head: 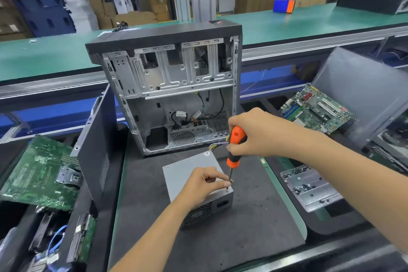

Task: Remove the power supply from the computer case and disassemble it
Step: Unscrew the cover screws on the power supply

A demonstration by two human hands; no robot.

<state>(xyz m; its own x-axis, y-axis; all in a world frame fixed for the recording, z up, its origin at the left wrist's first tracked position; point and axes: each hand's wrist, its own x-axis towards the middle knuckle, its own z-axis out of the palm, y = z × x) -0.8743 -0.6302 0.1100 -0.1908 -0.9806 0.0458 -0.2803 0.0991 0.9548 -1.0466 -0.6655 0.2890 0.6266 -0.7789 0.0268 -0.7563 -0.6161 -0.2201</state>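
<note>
The power supply point(194, 174), a grey metal box with a perforated fan grille on its near face, sits out of the computer case point(172, 86) on a dark mat point(231, 227) that covers the tabletop point(284, 185), just in front of the case's open side. A bundle of coloured wires point(218, 144) runs from the box's far end back toward the case. The case stands upright with its side panel off, showing bare metal drive bays above and a few loose black cables lower down. The right hand point(254, 132) is wrapped around the orange and black handle of a screwdriver point(235, 148), holding it nearly upright with the thin shaft pointing down at the near right corner of the power supply's top face. The left hand point(202, 185) rests on that top face, its thumb and forefinger pinched together right at the screwdriver's tip; whether they pinch a screw or the tip itself is too small to tell. To the left of the mat a dark side panel point(97, 150) leans on edge, and beyond it lies a green motherboard point(39, 174) over a heap of other parts. To the right, a clear tray point(311, 187) holds small dark screws, and farther back a second motherboard point(315, 108) lies tilted beside a grey panel point(364, 93). Behind the case runs a green conveyor surface point(55, 55).
</note>
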